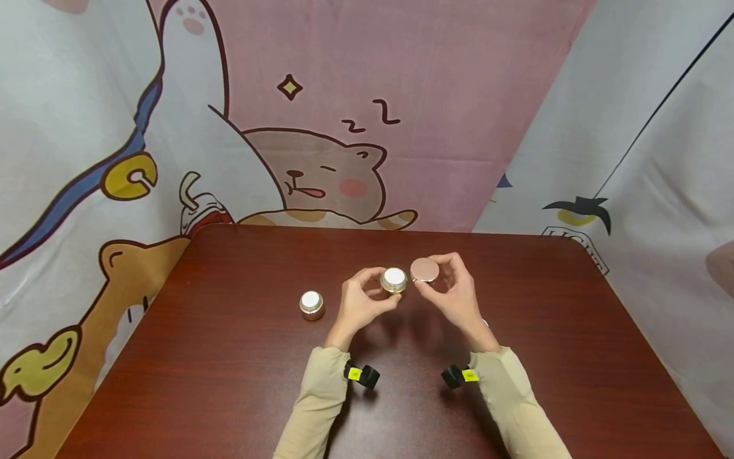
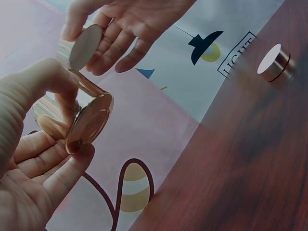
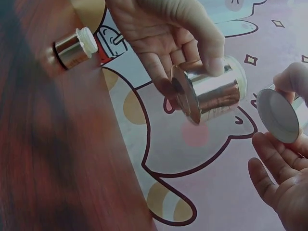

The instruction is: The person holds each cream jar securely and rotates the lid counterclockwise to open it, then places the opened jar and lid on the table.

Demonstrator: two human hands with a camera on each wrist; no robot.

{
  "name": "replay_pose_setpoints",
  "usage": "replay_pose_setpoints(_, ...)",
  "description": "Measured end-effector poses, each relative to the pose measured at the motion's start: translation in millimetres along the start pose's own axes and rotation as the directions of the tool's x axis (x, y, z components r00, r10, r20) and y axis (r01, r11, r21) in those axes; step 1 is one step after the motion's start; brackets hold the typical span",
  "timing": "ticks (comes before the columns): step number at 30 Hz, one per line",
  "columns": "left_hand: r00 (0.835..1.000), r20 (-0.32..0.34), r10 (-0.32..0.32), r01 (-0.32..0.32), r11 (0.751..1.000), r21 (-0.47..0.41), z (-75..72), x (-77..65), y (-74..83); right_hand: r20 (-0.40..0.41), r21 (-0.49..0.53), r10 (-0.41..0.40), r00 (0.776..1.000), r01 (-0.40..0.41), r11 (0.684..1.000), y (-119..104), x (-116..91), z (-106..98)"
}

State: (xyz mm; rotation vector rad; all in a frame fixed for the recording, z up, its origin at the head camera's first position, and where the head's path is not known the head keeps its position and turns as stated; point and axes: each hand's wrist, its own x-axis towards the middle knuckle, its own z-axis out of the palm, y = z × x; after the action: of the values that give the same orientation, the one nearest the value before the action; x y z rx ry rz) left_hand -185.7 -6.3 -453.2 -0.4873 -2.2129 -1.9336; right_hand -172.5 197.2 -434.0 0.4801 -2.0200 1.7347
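In the head view my left hand (image 1: 365, 299) grips a small gold cosmetic jar (image 1: 394, 281) with a white top, fingers and thumb around its sides. The right wrist view shows the shiny side of this jar (image 3: 219, 94), tilted and held in the air. Close beside it, my right hand (image 1: 457, 292) pinches a round rose-gold lid (image 1: 425, 270) between thumb and fingers. Its pale hollow inside (image 3: 278, 116) faces the right wrist camera. Jar and lid are side by side, with the lid on the right.
A second gold jar (image 1: 312, 305) with a white top stands on the brown table (image 1: 229, 382), left of my left hand. A short gold cylinder (image 2: 274, 63) with a flat pale top stands at the right, mostly hidden behind my right wrist in the head view. A cartoon-printed cloth (image 1: 447, 95) hangs behind.
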Motion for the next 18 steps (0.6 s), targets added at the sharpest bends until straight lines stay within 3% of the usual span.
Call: replay_pose_setpoints(18,1.0,-0.009,0.003,-0.003,1.0,-0.014,-5.7,1.5,0.3,-0.026,-0.093,0.015,1.0,-0.017,0.995,1,-11,-26)
